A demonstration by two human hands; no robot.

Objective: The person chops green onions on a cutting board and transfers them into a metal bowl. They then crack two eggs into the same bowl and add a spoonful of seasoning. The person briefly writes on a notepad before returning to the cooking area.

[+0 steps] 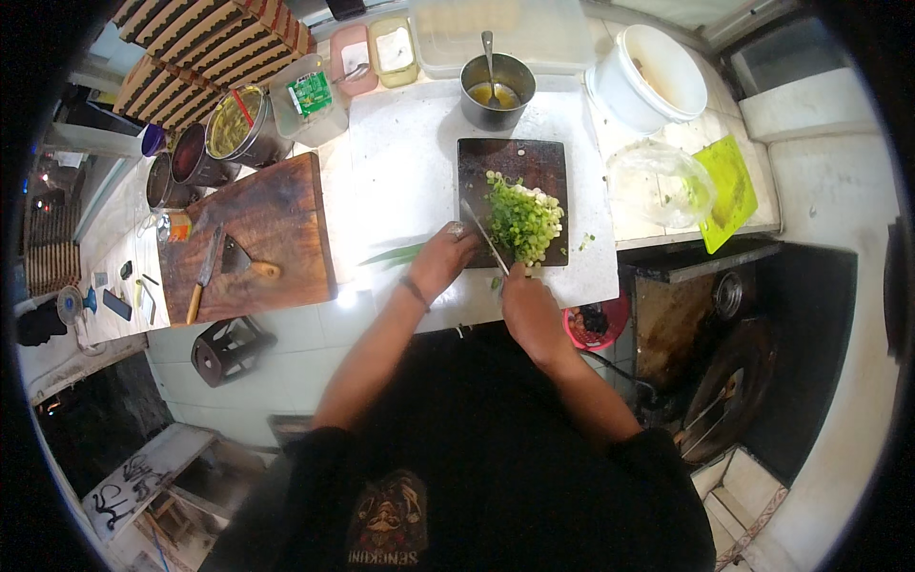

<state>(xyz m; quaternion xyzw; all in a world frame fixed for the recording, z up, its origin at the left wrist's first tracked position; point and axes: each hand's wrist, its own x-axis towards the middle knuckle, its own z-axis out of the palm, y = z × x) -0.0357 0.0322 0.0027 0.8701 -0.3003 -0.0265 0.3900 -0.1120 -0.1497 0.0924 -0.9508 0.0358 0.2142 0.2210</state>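
My right hand (pixel 530 311) grips a kitchen knife (pixel 487 237), its blade slanting up and left over a dark wooden chopping board (pixel 511 154). To the right of the blade, chopped spring onion (pixel 525 220) lies heaped on the board, with a few bits beyond its edges. Fingers curled, my left hand (pixel 442 263) rests at the board's lower left edge, holding uncut spring onion. The long green leaves (pixel 394 254) stick out to its left; the held end is mostly hidden under the fingers.
Behind the board stands a metal pot (pixel 498 93) with a spoon in yellowish liquid. A white bucket (pixel 654 79), a plastic bag (pixel 654 186) and a lime-green mat (pixel 725 189) are on the right. At left, a large wooden board (pixel 286 214) bears another knife (pixel 205 275) and a scraper (pixel 246 261).
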